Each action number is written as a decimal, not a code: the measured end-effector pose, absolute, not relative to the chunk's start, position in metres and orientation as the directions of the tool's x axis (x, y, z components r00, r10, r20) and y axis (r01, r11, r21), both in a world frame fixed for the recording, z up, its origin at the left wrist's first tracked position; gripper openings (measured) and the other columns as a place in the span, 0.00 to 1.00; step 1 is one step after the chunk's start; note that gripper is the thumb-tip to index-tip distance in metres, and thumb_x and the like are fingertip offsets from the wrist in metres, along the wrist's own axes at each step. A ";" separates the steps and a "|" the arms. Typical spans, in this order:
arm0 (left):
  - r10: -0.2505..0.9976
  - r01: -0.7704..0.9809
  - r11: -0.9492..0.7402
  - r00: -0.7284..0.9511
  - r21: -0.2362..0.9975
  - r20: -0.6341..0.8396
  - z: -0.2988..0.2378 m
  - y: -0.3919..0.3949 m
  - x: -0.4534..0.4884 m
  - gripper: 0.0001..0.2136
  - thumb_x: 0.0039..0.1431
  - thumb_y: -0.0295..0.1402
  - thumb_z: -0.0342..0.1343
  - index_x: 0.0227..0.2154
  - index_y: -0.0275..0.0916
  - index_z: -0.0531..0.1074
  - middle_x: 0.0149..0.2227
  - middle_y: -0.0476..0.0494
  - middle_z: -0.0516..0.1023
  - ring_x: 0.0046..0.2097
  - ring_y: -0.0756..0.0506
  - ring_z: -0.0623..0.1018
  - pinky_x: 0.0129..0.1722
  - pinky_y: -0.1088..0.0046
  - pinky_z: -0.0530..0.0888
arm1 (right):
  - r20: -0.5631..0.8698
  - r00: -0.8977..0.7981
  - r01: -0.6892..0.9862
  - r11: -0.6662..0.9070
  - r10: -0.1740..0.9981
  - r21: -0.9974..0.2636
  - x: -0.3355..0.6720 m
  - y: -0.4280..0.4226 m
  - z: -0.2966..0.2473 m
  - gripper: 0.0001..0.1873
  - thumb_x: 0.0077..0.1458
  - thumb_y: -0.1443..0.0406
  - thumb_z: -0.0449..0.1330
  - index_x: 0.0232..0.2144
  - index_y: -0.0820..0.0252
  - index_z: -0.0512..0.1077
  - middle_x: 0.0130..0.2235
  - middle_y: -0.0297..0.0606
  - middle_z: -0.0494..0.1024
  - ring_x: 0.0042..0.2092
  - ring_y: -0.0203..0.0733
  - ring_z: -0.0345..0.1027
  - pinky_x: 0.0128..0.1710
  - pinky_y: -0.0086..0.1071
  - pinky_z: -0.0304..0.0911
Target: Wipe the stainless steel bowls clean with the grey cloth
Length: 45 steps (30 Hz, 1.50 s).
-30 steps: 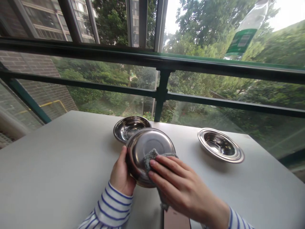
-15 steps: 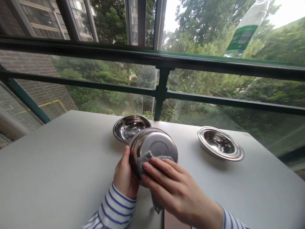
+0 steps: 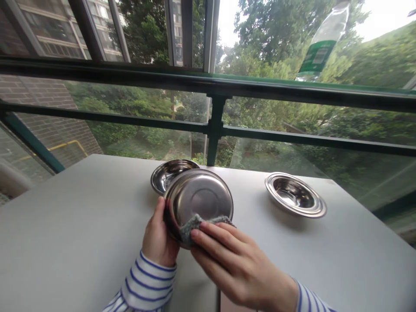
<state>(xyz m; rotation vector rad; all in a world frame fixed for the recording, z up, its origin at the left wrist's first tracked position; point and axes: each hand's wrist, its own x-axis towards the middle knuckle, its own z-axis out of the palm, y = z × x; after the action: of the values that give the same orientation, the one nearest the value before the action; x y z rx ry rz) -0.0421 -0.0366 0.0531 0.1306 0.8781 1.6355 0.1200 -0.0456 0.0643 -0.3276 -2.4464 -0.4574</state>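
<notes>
A shiny steel bowl [image 3: 201,190] is held tilted above the table, its outer bottom turned up toward me. My left hand [image 3: 160,238] grips its left side, thumb along the rim and the other fingers hidden beneath. On the lower part of the bowl's bottom lies a grey-green cloth [image 3: 190,227]. My right hand [image 3: 238,260] presses this cloth against the metal with its fingers together. Behind the held bowl, a second steel bowl [image 3: 165,173] rests on the table, partly covered from view.
Farther right on the white table [image 3: 81,229] stand wide-rimmed steel bowls [image 3: 295,195], seemingly stacked. A pinkish flat object [image 3: 234,303] lies at the front edge, under my right wrist. Green railing [image 3: 214,130] and glass run behind the table; a green-labelled bottle [image 3: 320,52] stands on the rail.
The held bowl and both hands have shifted a little left in view. My right hand and the cloth have slid lower on the bowl's bottom, baring more of its centre.
</notes>
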 end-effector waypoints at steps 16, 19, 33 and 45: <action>0.814 -0.736 -0.068 -0.432 0.674 -0.389 0.051 -0.037 -0.034 0.09 0.53 0.34 0.56 0.32 0.33 0.75 0.30 0.44 0.80 0.39 0.43 0.78 0.40 0.71 0.75 | 0.554 -0.767 0.446 0.890 0.324 0.097 0.129 -0.046 0.071 0.13 0.56 0.72 0.50 0.42 0.66 0.70 0.48 0.46 0.74 0.47 0.45 0.65 0.43 0.37 0.66; 0.830 -0.736 -0.058 -0.411 0.674 -0.377 0.052 -0.039 -0.033 0.10 0.52 0.35 0.57 0.32 0.32 0.75 0.29 0.44 0.80 0.39 0.43 0.78 0.40 0.70 0.75 | 0.553 -0.764 0.454 0.886 0.333 0.095 0.129 -0.047 0.072 0.13 0.58 0.72 0.49 0.43 0.65 0.70 0.48 0.45 0.73 0.47 0.45 0.64 0.44 0.36 0.66; 0.835 -0.723 -0.053 -0.410 0.689 -0.367 0.052 -0.039 -0.032 0.09 0.52 0.35 0.57 0.30 0.33 0.75 0.28 0.45 0.79 0.37 0.44 0.78 0.38 0.72 0.75 | 0.560 -0.751 0.485 0.867 0.349 0.110 0.128 -0.048 0.072 0.16 0.58 0.71 0.50 0.48 0.69 0.67 0.52 0.46 0.70 0.50 0.49 0.62 0.45 0.38 0.65; 0.829 -0.694 -0.097 -0.453 0.714 -0.328 0.049 -0.039 -0.032 0.13 0.47 0.38 0.61 0.29 0.31 0.75 0.27 0.44 0.80 0.33 0.44 0.79 0.33 0.72 0.76 | 0.594 -0.726 0.495 0.863 0.347 0.101 0.124 -0.053 0.069 0.15 0.58 0.71 0.50 0.46 0.70 0.69 0.50 0.47 0.72 0.47 0.49 0.63 0.42 0.38 0.67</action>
<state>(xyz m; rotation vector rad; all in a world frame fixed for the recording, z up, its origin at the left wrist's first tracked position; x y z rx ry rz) -0.0317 -0.0393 0.0487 0.1885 1.0308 1.7677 0.1238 -0.0530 0.0692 -0.6102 -2.4533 -0.3394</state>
